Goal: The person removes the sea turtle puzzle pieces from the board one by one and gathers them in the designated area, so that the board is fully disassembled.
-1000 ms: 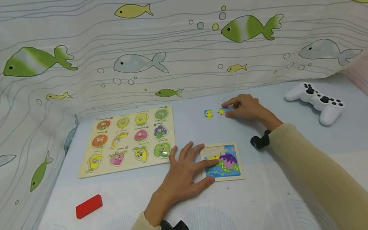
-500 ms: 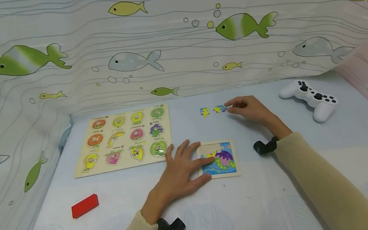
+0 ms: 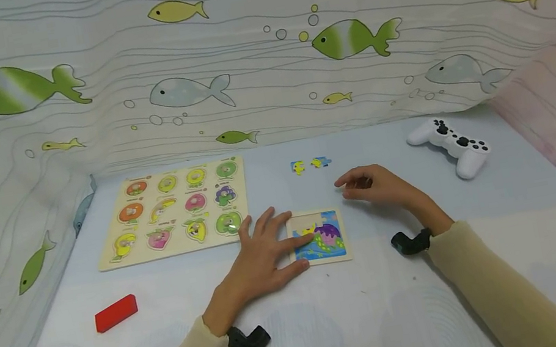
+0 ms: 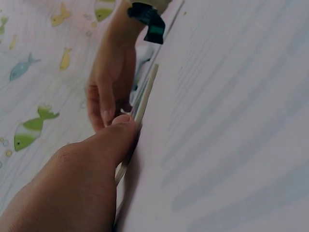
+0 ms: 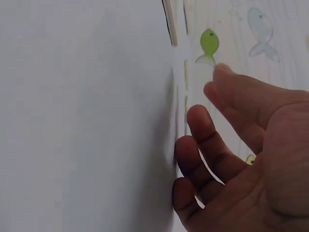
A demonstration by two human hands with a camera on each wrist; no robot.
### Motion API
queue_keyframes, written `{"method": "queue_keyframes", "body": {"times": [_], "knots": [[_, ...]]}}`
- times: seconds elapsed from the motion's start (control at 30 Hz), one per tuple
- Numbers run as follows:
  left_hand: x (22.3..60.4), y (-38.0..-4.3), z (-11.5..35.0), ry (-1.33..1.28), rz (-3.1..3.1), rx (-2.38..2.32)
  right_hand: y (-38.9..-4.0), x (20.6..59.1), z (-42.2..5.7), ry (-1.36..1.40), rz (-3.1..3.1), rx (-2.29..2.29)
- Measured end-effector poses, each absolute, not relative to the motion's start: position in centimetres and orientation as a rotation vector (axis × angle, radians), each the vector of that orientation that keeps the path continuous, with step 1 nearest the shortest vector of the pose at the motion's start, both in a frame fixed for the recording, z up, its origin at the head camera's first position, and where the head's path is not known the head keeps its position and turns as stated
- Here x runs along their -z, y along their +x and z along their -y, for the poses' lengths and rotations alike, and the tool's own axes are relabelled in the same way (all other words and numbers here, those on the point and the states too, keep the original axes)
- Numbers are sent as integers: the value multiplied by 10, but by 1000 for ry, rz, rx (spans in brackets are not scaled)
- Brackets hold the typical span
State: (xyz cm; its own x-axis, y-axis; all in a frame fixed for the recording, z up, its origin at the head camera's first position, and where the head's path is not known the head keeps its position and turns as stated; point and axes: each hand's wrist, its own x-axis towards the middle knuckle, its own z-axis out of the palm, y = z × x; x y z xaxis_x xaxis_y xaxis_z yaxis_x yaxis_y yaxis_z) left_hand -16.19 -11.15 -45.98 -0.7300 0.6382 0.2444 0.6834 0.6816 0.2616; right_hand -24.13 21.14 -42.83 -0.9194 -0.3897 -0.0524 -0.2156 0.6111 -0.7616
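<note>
A small wooden puzzle tray lies on the table, holding a picture of a creature with a purple shell. My left hand rests on the tray's left side with spread fingers; the left wrist view has its thumb at the tray's edge. Behind the tray lie two loose jigsaw pieces, one yellow and blue piece and a similar piece to its right. To the right of the tray, my right hand hovers with loosely bent fingers. Nothing is between its fingers in the right wrist view.
A wooden fruit puzzle board lies at the back left, close to my left fingertips. Nearer on the left sits a red block. At the back right rests a white game controller. A fish-patterned curtain closes off the back.
My right hand has let go of the right-hand jigsaw piece and drawn back toward me, right of the tray. The left hand stays on the tray. The head view has shifted slightly.
</note>
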Motion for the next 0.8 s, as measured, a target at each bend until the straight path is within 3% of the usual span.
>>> {"method": "queue_keyframes", "body": {"times": [0.8], "knots": [[458,-161,113,-1106,2735,507,-210,426,-177,-922,-2627,977]]}}
